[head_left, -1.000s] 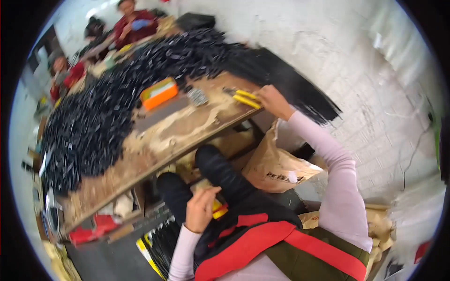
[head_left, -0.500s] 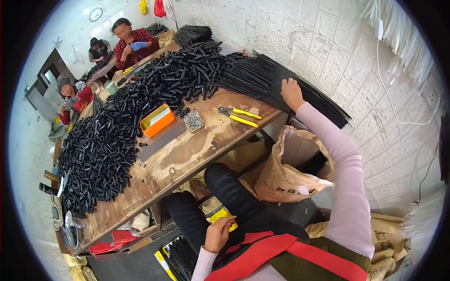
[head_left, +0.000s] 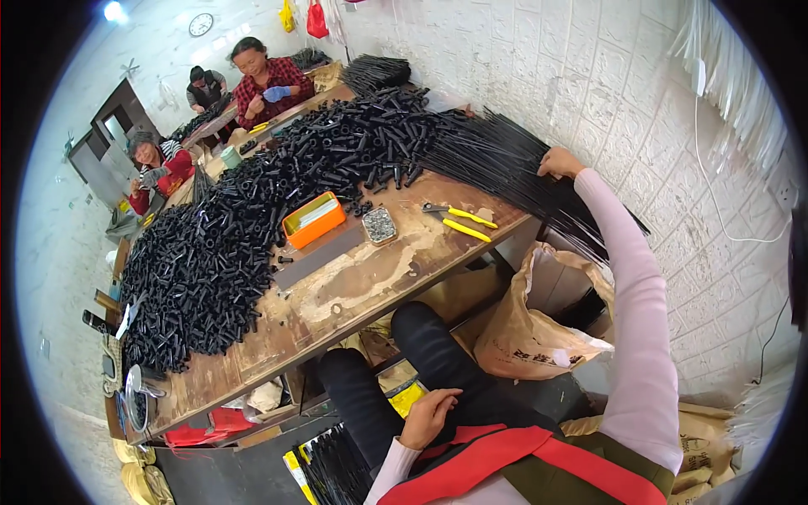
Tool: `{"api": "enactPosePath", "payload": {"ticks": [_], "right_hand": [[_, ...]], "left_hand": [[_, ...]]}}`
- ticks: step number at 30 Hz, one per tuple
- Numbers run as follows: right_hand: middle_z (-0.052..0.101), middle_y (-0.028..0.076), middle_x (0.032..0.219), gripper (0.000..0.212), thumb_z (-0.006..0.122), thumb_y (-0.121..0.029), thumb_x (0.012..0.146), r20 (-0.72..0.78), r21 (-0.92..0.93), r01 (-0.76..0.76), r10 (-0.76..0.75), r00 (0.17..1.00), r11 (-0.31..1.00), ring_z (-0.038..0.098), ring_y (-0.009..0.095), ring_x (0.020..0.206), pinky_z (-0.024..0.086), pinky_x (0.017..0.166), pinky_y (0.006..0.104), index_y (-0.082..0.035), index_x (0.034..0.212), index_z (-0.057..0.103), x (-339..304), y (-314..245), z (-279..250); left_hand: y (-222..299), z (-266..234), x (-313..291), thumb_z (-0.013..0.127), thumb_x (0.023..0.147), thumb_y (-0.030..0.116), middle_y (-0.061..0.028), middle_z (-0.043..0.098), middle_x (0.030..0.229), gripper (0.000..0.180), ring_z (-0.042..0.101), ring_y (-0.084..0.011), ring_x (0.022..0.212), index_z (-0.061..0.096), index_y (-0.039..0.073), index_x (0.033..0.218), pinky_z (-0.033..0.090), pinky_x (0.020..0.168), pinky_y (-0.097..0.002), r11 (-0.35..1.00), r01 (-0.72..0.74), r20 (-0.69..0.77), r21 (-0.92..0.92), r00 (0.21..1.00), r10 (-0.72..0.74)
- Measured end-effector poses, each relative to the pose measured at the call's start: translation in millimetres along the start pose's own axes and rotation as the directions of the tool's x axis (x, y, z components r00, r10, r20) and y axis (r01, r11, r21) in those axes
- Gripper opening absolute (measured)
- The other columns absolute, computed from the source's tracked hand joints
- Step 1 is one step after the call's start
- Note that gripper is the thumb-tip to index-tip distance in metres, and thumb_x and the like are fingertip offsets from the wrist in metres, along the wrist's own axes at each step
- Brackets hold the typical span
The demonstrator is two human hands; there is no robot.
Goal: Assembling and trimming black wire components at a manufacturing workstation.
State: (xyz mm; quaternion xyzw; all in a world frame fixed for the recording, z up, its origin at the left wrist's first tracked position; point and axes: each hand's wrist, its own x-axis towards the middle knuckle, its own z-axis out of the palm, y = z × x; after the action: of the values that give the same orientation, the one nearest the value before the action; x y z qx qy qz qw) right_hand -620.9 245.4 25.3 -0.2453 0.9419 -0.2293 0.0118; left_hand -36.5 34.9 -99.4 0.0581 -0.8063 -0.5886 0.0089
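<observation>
My right hand (head_left: pixel 560 162) reaches out to the far right of the workbench, its fingers closed on thin black rods at the upper edge of a spread bundle of black rods (head_left: pixel 497 151). How many rods are between the fingers I cannot tell. My left hand (head_left: pixel 429 418) hovers low over my lap, fingers loosely stretched, with nothing visible in it. Yellow-handled pliers (head_left: pixel 461 220) lie near the bench's front edge. Left of them stand a clear box of small metal parts (head_left: pixel 380 225) and an orange box (head_left: pixel 314 220) with pale strips inside.
A large heap of short black tubes (head_left: pixel 210 252) covers the bench's left and back. Below the right end stands an open brown sack (head_left: pixel 513 341). Black strips (head_left: pixel 332 463) lie on the floor by my legs. Co-workers sit beyond the bench; a textured wall (head_left: pixel 656 168) bounds the right.
The view has shifted, so the bench appears farther right. My right hand has moved slightly toward the wall over the rods, whose near ends have fanned out. My left hand's fingers have straightened.
</observation>
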Motion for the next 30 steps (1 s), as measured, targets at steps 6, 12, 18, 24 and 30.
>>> {"api": "enactPosePath", "payload": {"ticks": [6,12,18,24,30], "right_hand": [[0.065,0.031,0.102,0.044,0.060,-0.032,0.080,-0.121,-0.311,-0.067,0.030,0.992,0.948,0.064,0.041,0.099,0.050,0.086,0.0456,0.005,0.103,0.067,-21,-46,25],[0.064,0.032,0.096,0.039,0.050,-0.031,0.089,-0.271,-0.408,-0.032,-0.087,0.959,0.912,0.063,0.047,0.092,0.049,0.080,0.0537,0.005,0.100,0.060,-3,-78,-31],[0.063,0.021,0.070,0.030,0.052,-0.027,0.092,-0.459,-0.067,0.008,-0.038,0.887,0.998,0.061,0.035,0.057,0.045,0.050,0.0475,0.002,0.085,0.055,27,-117,-86],[0.052,0.002,0.059,0.023,0.064,-0.016,0.087,0.076,0.544,-0.081,0.047,0.996,0.835,0.043,0.010,0.043,0.031,0.036,0.0266,-0.005,0.070,0.056,9,-216,-110],[0.035,-0.009,0.060,0.021,0.058,-0.027,0.099,0.426,0.878,-0.244,-0.437,0.792,0.413,0.026,0.001,0.044,0.021,0.037,0.0189,-0.007,0.095,0.054,-15,-308,-109]], "left_hand": [[-13,-8,-17,0.052,0.098,0.005,-0.0059,0.067,0.091,0.023,0.064,-0.0104,0.083,0.064,0.002,0.117,0.051,0.074,-0.0233,0.988,0.023,-0.070,-0.151,0.997,-0.034],[-18,-17,-23,0.051,0.099,0.007,-0.0067,0.068,0.091,0.022,0.065,-0.0113,0.084,0.065,0.001,0.115,0.052,0.074,-0.0242,0.967,0.007,-0.097,-0.256,0.995,-0.033],[-6,-18,-20,0.050,0.099,0.008,-0.0065,0.069,0.089,0.023,0.065,-0.0110,0.082,0.066,0.001,0.114,0.051,0.069,-0.0237,0.965,-0.071,-0.137,-0.254,0.990,0.036],[-14,-20,-28,0.050,0.100,0.009,-0.0064,0.069,0.091,0.024,0.064,-0.0105,0.081,0.065,0.001,0.116,0.050,0.070,-0.0231,0.946,-0.024,-0.128,-0.324,0.992,-0.019],[36,-66,-23,0.050,0.100,0.007,-0.0068,0.068,0.091,0.023,0.064,-0.0109,0.086,0.064,0.000,0.117,0.051,0.078,-0.0250,0.964,-0.106,-0.023,-0.245,0.994,0.103]]}}
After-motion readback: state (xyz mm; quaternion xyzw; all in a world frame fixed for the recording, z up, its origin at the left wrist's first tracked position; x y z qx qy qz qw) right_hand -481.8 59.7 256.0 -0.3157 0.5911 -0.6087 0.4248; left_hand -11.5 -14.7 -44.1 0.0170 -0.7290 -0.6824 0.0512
